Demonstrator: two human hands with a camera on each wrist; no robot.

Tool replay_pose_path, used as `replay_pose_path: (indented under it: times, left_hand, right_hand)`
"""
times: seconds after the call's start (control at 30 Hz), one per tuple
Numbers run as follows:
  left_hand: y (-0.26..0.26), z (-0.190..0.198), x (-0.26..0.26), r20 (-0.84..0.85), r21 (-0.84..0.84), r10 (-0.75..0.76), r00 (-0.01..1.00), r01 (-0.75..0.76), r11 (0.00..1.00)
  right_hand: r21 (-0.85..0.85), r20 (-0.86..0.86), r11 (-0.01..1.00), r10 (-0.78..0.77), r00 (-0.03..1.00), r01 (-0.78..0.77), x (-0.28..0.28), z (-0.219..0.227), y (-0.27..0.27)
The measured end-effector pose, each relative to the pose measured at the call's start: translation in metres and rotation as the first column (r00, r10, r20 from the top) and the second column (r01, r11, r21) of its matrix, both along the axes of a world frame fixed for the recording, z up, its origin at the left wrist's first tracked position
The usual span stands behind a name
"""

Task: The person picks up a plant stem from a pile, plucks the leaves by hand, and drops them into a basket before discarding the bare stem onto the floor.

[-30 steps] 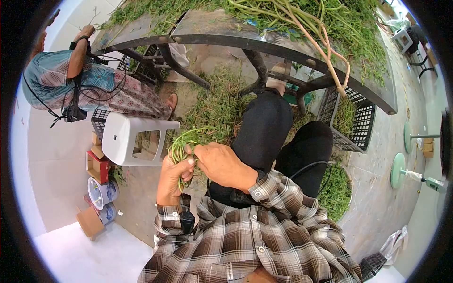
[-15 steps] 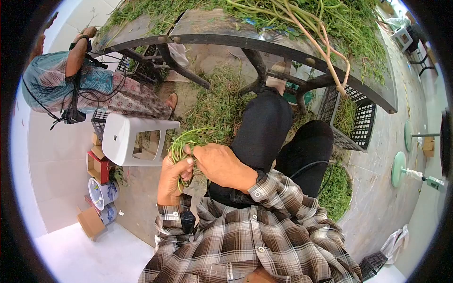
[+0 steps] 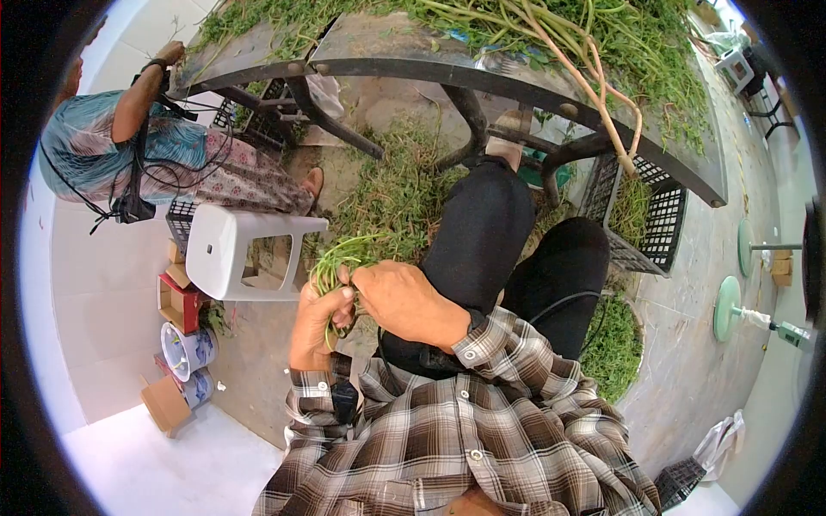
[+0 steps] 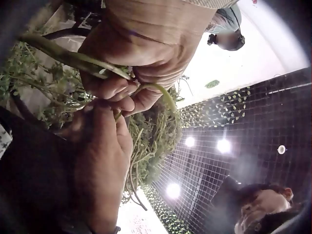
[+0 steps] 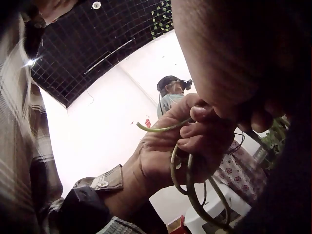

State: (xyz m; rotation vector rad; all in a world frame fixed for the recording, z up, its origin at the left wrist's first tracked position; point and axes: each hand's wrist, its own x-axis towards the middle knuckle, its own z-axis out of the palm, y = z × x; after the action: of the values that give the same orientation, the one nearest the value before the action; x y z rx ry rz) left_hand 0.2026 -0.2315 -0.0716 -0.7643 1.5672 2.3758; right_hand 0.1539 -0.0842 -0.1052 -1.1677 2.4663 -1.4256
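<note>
In the head view my left hand (image 3: 311, 322) holds a small bunch of thin green stems (image 3: 340, 256) above my lap. My right hand (image 3: 403, 297) meets it from the other side, its fingers at the same stems. Seen from the left wrist, the thumbs and fingertips of both hands come together, with a stem (image 4: 168, 96) bent out between them. In the right wrist view, long looped stems (image 5: 195, 192) hang below the curled fingers of the left hand (image 5: 168, 146). The back of the right hand (image 5: 219, 58) hides its own fingertips there.
Leafy greens and long stems cover much of the dark table (image 3: 404, 47). A white stool (image 3: 228, 254) stands left, near another person (image 3: 129, 142). Cut greens (image 3: 391, 193) lie on the floor. A black crate (image 3: 658, 215) and a round container of greens (image 3: 638, 344) are to the right.
My two hands stay almost in place on the stems, with only a slight shift of the fingers. The other person's hand has moved a little to the right at the table.
</note>
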Motion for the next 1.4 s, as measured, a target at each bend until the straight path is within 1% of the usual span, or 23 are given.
replay_pose_path:
  times: [0.1, 0.23, 0.4, 0.5, 0.73, 0.9, 1.03, 1.1, 1.23, 1.3, 1.4]
  left_hand:
    - [0.0, -0.002, 0.0, -0.002, 0.02, 0.011, 1.0, -0.011, 1.0]
    - [-0.001, -0.006, 0.001, -0.016, 0.047, 0.018, 1.0, -0.018, 0.999]
    - [-0.001, -0.006, 0.001, -0.015, 0.051, 0.021, 1.0, -0.02, 0.998]
    - [0.0, -0.008, 0.001, -0.008, 0.054, 0.03, 1.0, -0.029, 0.998]
    - [-0.001, -0.016, 0.0, -0.023, 0.08, 0.024, 0.999, -0.022, 0.997]
    - [-0.002, -0.019, 0.002, -0.022, 0.073, 0.023, 0.999, -0.022, 0.997]
    - [0.002, -0.02, 0.002, -0.033, 0.034, 0.028, 0.999, -0.027, 0.999]
    - [0.002, -0.021, 0.002, -0.031, 0.045, 0.032, 0.999, -0.031, 0.999]
    - [0.001, -0.024, 0.002, -0.034, 0.056, 0.034, 0.999, -0.032, 0.998]
    - [0.002, -0.024, 0.002, -0.031, 0.076, 0.042, 0.999, -0.039, 0.996]
    - [0.003, -0.023, 0.001, -0.03, 0.099, 0.053, 0.998, -0.05, 0.994]
  right_hand:
    - [0.022, 0.002, 1.0, -0.001, 1.0, 0.001, 0.001, 0.0, -0.001]
    - [0.009, -0.011, 1.0, 0.001, 1.0, -0.001, 0.002, -0.001, -0.001]
    - [0.013, -0.033, 1.0, 0.002, 0.999, -0.001, 0.002, -0.004, -0.002]
    - [0.031, -0.017, 1.0, -0.002, 1.0, 0.003, 0.003, -0.002, -0.001]
    - [0.007, -0.051, 1.0, -0.008, 0.999, 0.008, 0.003, -0.004, -0.002]
    - [0.04, -0.058, 0.999, -0.003, 0.998, 0.005, 0.002, -0.001, -0.001]
    - [0.033, -0.079, 0.999, -0.004, 0.997, 0.007, 0.002, -0.005, -0.002]
    - [0.017, -0.09, 1.0, -0.013, 0.996, 0.015, 0.002, -0.006, -0.002]
    - [0.047, -0.063, 0.999, 0.001, 0.998, 0.002, 0.001, -0.001, -0.001]
    - [0.048, -0.012, 0.999, 0.014, 1.0, -0.014, 0.0, 0.001, 0.0]
    - [0.03, -0.027, 1.0, -0.007, 1.0, 0.008, 0.0, -0.003, -0.003]
